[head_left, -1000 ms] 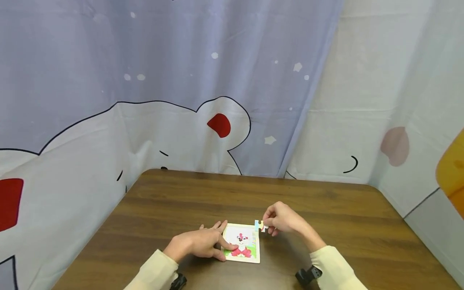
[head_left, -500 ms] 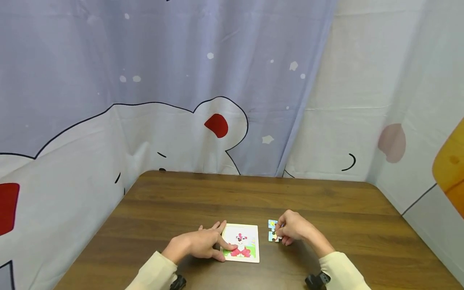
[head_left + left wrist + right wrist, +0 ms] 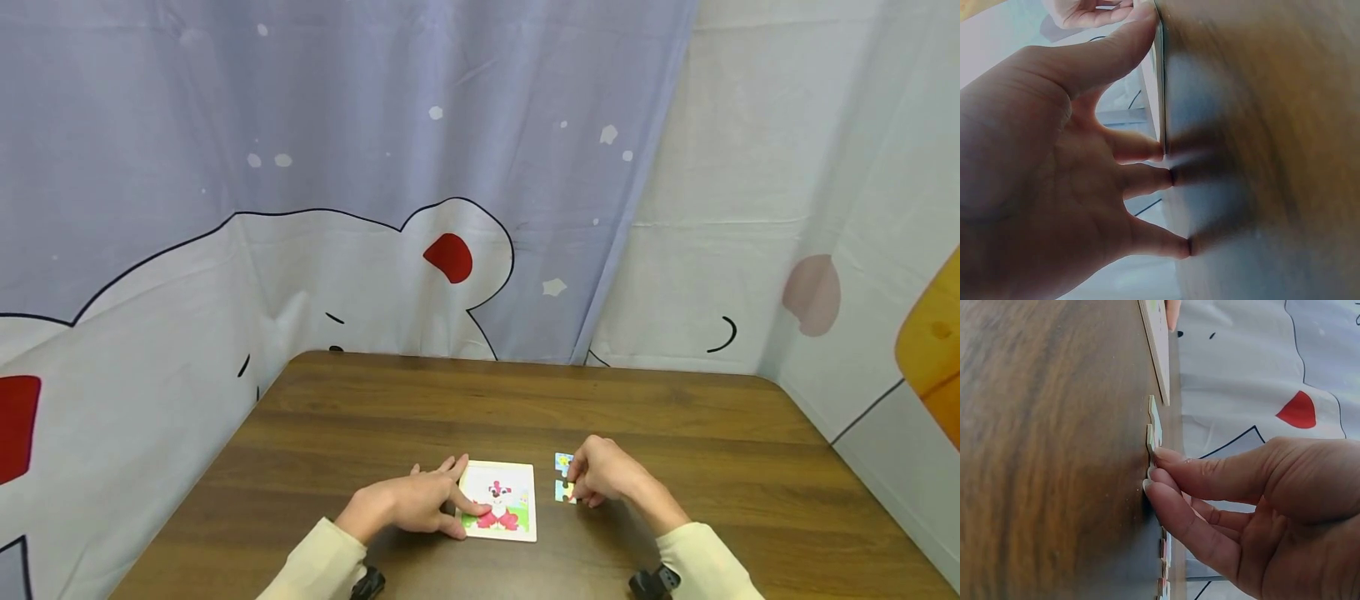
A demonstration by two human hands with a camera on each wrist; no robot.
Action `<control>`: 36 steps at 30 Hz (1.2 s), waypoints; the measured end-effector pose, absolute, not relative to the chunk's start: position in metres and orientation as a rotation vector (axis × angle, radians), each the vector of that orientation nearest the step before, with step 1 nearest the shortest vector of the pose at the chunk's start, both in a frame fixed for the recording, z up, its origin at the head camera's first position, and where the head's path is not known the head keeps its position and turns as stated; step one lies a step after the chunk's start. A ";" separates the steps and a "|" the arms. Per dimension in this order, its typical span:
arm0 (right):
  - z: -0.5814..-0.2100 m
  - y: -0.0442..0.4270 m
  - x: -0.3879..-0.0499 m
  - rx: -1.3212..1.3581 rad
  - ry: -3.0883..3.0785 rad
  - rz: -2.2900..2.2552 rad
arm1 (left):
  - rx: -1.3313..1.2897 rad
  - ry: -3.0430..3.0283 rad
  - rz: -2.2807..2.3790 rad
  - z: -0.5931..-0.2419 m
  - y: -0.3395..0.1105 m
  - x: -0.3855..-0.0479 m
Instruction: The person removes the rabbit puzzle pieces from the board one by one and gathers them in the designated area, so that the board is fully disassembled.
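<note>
In the head view, a shallow square puzzle board (image 3: 506, 477) with a pink animal picture lies on the table. My left hand (image 3: 416, 502) rests over its left side, fingers spread and one finger on the picture; the left wrist view shows the thumb at the board's edge (image 3: 1161, 81). Right of the board, a blue-and-yellow puzzle piece (image 3: 562, 461) lies above another piece (image 3: 562, 492). My right hand (image 3: 611, 475) is beside them, partly covering them. In the right wrist view its thumb and finger pinch a thin piece (image 3: 1150, 439) near the table top.
The brown wooden table (image 3: 420, 400) extends around both hands. Several more pieces (image 3: 1164, 550) lie past the right fingers in the right wrist view. Printed curtains (image 3: 360, 283) hang behind the table and at its sides.
My right hand has moved right, away from the board's upper right corner, and the piece seen there is now apart from the board. My left hand has stayed in place.
</note>
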State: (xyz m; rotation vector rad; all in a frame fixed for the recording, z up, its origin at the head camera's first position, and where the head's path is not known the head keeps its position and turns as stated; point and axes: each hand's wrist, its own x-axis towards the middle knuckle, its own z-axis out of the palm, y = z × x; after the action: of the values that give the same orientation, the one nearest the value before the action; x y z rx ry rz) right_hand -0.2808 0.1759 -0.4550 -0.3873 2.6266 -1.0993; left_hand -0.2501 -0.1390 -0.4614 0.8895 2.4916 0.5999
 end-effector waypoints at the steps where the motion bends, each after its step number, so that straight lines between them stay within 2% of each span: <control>1: -0.456 0.176 -0.281 -0.390 2.633 -1.093 | 0.889 2.491 0.600 -0.462 -0.139 -0.250; 11: -0.454 0.175 -0.279 -0.404 2.661 -1.073 | 0.894 2.495 0.604 -0.462 -0.140 -0.249; 21: -0.435 0.180 -0.279 -0.397 2.753 -1.058 | 0.900 2.489 0.610 -0.461 -0.140 -0.250; 36: -0.441 0.125 -0.272 -0.675 2.648 -1.045 | 0.916 2.511 0.567 -0.462 -0.139 -0.250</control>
State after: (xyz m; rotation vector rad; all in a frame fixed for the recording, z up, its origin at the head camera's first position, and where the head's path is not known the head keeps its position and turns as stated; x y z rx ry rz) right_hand -0.2721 0.1250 -0.4413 -0.6749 2.6478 -1.0451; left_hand -0.2503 -0.1395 -0.4616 0.9159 2.5114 0.5673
